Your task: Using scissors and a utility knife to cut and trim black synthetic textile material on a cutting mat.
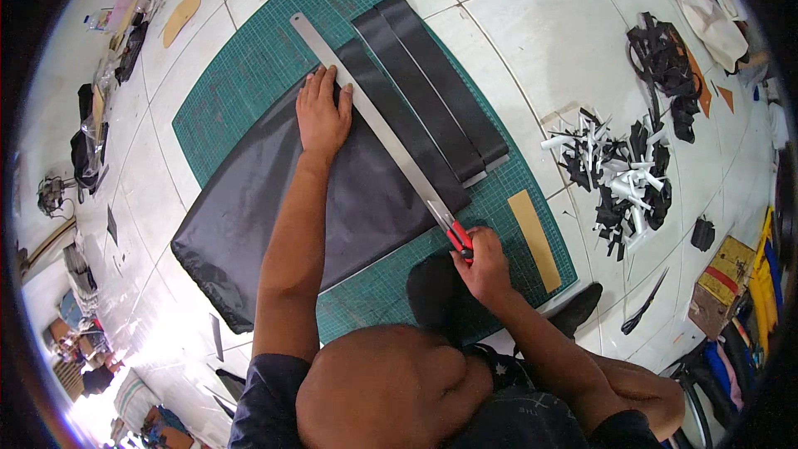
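Observation:
A sheet of black fabric lies over the green cutting mat. Across it, slanting from far left to near right, rests a long metal ruler. My left hand presses down at the ruler's left side, fingers stretched out on the fabric and the ruler's edge. In my right hand is a red and black utility knife, its blade out at the ruler's near end. Right of the ruler, cut black strips lie side by side on the mat.
A tan strip lies on the mat's right part. Beyond it on the tiled floor are a heap of black and white scraps, a black bundle and scissors. A tan sole-shaped piece lies far left.

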Demonstrator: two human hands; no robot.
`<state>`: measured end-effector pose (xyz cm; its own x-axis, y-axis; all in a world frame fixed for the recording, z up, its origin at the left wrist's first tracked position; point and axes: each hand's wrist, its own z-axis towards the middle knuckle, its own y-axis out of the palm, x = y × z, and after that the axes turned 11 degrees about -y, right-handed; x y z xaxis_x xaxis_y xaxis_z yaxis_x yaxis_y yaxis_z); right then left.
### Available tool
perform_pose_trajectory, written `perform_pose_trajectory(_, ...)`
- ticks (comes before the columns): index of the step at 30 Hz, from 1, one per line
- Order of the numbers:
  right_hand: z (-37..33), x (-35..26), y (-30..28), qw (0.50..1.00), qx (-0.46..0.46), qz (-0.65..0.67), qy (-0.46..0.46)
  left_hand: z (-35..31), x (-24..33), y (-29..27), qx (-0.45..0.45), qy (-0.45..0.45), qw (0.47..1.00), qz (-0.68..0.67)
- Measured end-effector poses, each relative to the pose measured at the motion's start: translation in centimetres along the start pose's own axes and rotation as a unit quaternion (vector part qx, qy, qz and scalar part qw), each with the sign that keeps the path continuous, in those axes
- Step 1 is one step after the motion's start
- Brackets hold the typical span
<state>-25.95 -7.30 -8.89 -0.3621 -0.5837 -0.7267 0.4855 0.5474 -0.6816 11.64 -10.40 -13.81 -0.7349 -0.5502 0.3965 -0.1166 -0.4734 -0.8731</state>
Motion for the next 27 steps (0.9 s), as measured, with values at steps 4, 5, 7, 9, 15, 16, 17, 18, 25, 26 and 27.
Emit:
perform_pose_trajectory(4, 1.6, -0.8, -3.1, 0.994, -0.027, 0.064, 0.078, 0.0, 0.1, -0.6, -0.011, 0.004, 1.0, 0.006)
perform_pose_trajectory(5, 1.8, -0.3, -4.0, 0.994, -0.027, 0.063, 0.079, 0.2, 0.2, -0.9, -0.04, -0.009, 0.999, -0.001)
perform_pose_trajectory(7, 2.0, 1.1, -5.8, 0.982, 0.008, -0.068, 0.175, 0.4, 0.3, -1.8, -0.071, -0.022, 0.997, -0.004)
perform_pose_trajectory(9, 1.7, 2.8, -7.5, 0.976, 0.024, -0.119, 0.182, 0.6, 0.7, -2.3, -0.075, -0.013, 0.995, 0.069)
perform_pose_trajectory(15, -0.2, 5.0, -8.1, 0.958, 0.03, -0.096, 0.269, 1.3, 2.2, -2.4, -0.18, -0.063, 0.977, 0.091)
perform_pose_trajectory(16, -0.3, 5.0, -8.0, 0.954, 0.033, -0.063, 0.292, 1.4, 2.2, -2.4, -0.179, -0.064, 0.978, 0.09)
perform_pose_trajectory(17, -0.3, 5.0, -8.0, 0.954, 0.033, -0.064, 0.291, 1.6, 2.1, -2.3, -0.186, -0.063, 0.976, 0.091)
perform_pose_trajectory(18, -0.3, 5.0, -7.9, 0.958, 0.036, -0.096, 0.269, 1.6, 2.0, -2.3, -0.194, -0.063, 0.975, 0.092)
perform_pose_trajectory(25, -0.9, 6.3, -8.3, 0.949, 0.153, 0.072, 0.266, 1.6, 1.9, -2.1, -0.195, -0.056, 0.975, 0.089)
perform_pose_trajectory(26, -0.4, 6.0, -8.4, 0.949, 0.152, 0.074, 0.268, 1.6, 1.9, -2.2, -0.195, -0.058, 0.976, 0.077)
perform_pose_trajectory(27, 0.5, 5.9, -8.5, 0.947, 0.191, 0.096, 0.239, 1.5, 2.0, -2.3, -0.195, -0.059, 0.977, 0.064)
